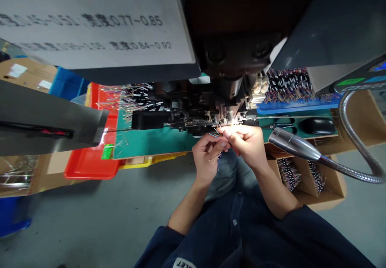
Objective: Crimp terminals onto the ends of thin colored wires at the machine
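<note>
My left hand (206, 157) pinches a small bunch of thin wires (213, 135); a light blue one and a few dark ones poke out between the fingers. Close beside it, my right hand (249, 142) has thumb and forefinger closed on the wires' upper ends, right at the lit working point of a crimping machine (230, 113). The wire tips there are partly hidden by glare and fingers. A terminal strip (196, 122) runs into the machine from the left.
A flexible lamp (294, 144) reaches in from the right. Wire bundles (141, 95) lie left on the green mat (163, 141), above a red tray (90, 165). More wires (289, 83) fill a blue tray (295, 106). Scissors (282, 122) lie at right, above a divided cardboard box (327, 199).
</note>
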### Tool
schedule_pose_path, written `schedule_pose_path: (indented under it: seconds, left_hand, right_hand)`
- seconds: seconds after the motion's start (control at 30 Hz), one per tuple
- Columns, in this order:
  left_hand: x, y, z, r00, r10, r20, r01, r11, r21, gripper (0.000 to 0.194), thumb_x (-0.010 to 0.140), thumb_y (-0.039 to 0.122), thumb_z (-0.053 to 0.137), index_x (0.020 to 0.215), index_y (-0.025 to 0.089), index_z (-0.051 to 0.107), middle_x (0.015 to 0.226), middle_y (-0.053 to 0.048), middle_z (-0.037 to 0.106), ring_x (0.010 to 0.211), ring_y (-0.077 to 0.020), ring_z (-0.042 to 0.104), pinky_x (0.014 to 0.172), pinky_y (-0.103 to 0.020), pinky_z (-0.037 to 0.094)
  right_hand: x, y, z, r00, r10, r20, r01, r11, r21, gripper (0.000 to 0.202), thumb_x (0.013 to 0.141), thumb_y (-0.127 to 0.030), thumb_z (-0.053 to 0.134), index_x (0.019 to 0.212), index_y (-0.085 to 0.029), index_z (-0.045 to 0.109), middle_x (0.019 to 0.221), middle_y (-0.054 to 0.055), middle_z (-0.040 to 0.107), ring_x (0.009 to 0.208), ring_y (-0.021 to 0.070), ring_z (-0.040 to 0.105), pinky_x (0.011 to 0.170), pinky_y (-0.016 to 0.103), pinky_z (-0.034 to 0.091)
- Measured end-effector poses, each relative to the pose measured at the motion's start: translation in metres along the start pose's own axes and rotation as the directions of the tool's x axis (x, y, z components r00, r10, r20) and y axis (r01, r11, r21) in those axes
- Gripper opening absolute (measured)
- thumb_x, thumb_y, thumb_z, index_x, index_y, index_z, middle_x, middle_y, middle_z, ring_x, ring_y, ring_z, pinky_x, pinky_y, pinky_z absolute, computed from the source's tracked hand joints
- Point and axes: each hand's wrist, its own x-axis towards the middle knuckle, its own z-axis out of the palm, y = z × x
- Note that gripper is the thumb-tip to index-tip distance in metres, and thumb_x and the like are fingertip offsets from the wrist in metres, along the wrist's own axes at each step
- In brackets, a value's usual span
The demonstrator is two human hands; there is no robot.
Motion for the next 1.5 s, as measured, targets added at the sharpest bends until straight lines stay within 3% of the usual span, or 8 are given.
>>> schedule_pose_path:
  seconds: [0.1,0.2,0.27,0.63,0.87,1.13,1.37,1.5]
  left_hand:
    - [-0.001,0.000,-0.001,0.999,-0.037,0.003,0.037,0.999,0.017,0.037,0.090,0.048,0.105,0.084,0.021,0.079,0.074,0.000,0.078,0.063,-0.0147,0.075,0.062,-0.025,0.061]
    - [-0.001,0.001,-0.003,0.998,-0.063,-0.016,0.064,0.997,0.045,0.040,0.092,0.047,0.104,0.081,0.021,0.076,0.073,0.000,0.078,0.064,-0.0144,0.075,0.064,-0.025,0.062]
    - [-0.001,0.001,-0.002,0.998,-0.053,-0.027,0.054,0.997,0.048,0.040,0.093,0.048,0.102,0.082,0.021,0.075,0.074,0.000,0.079,0.064,-0.0142,0.076,0.065,-0.025,0.063]
    - [0.001,0.002,0.004,0.996,0.009,-0.094,-0.006,0.999,0.033,0.041,0.091,0.051,0.104,0.083,0.020,0.079,0.078,-0.001,0.079,0.065,-0.0148,0.078,0.063,-0.025,0.063]
    - [0.001,0.003,0.002,0.996,0.016,-0.086,-0.014,0.999,0.034,0.038,0.093,0.050,0.103,0.084,0.021,0.079,0.078,-0.001,0.080,0.066,-0.0145,0.079,0.063,-0.025,0.064]
    - [0.001,0.002,0.001,0.996,0.004,-0.088,-0.002,1.000,0.022,0.037,0.092,0.048,0.104,0.084,0.021,0.079,0.078,-0.001,0.081,0.067,-0.0150,0.079,0.064,-0.025,0.064]
    - [0.002,0.001,-0.004,0.996,-0.087,0.024,0.087,0.996,0.003,0.037,0.088,0.048,0.107,0.083,0.021,0.081,0.072,0.000,0.077,0.062,-0.0142,0.073,0.062,-0.025,0.061]
    - [0.002,0.000,-0.002,0.997,-0.081,-0.018,0.081,0.997,0.017,0.039,0.089,0.048,0.105,0.080,0.020,0.079,0.071,0.001,0.077,0.060,-0.0131,0.071,0.062,-0.024,0.061]
  right_hand:
    - [0.000,-0.001,-0.002,1.000,-0.017,0.004,0.017,1.000,-0.025,0.035,0.101,-0.056,0.089,0.089,-0.024,0.091,0.059,0.001,0.069,0.046,0.0143,0.050,0.043,0.030,0.037]
    - [0.001,0.003,-0.003,1.000,-0.006,-0.015,0.005,0.999,-0.035,0.033,0.105,-0.053,0.083,0.096,-0.023,0.093,0.060,0.001,0.071,0.045,0.0137,0.049,0.043,0.029,0.039]
    - [0.002,0.006,-0.003,1.000,-0.001,-0.024,0.000,1.000,-0.011,0.032,0.105,-0.051,0.082,0.101,-0.022,0.095,0.061,0.001,0.072,0.044,0.0125,0.047,0.042,0.028,0.038]
    - [0.004,0.019,0.002,0.995,0.024,-0.100,-0.016,0.997,0.080,0.041,0.099,-0.062,0.086,0.091,-0.022,0.093,0.070,0.004,0.080,0.043,0.0124,0.046,0.039,0.028,0.035]
    - [0.005,0.015,0.006,0.992,0.031,-0.124,-0.022,0.997,0.076,0.042,0.097,-0.062,0.086,0.087,-0.021,0.093,0.063,0.003,0.074,0.042,0.0116,0.042,0.039,0.028,0.034]
    - [0.004,0.014,0.003,0.996,0.000,-0.088,0.009,0.996,0.094,0.043,0.100,-0.063,0.087,0.089,-0.022,0.092,0.065,0.003,0.076,0.042,0.0109,0.042,0.040,0.029,0.034]
    - [0.001,0.007,0.002,0.999,-0.037,-0.016,0.036,0.998,-0.044,0.042,0.097,-0.065,0.092,0.096,-0.023,0.094,0.059,0.001,0.069,0.048,0.0157,0.053,0.045,0.030,0.043]
    - [0.002,0.009,0.001,1.000,-0.018,-0.022,0.018,1.000,0.011,0.047,0.099,-0.067,0.089,0.094,-0.021,0.094,0.055,0.000,0.065,0.047,0.0157,0.054,0.043,0.028,0.041]
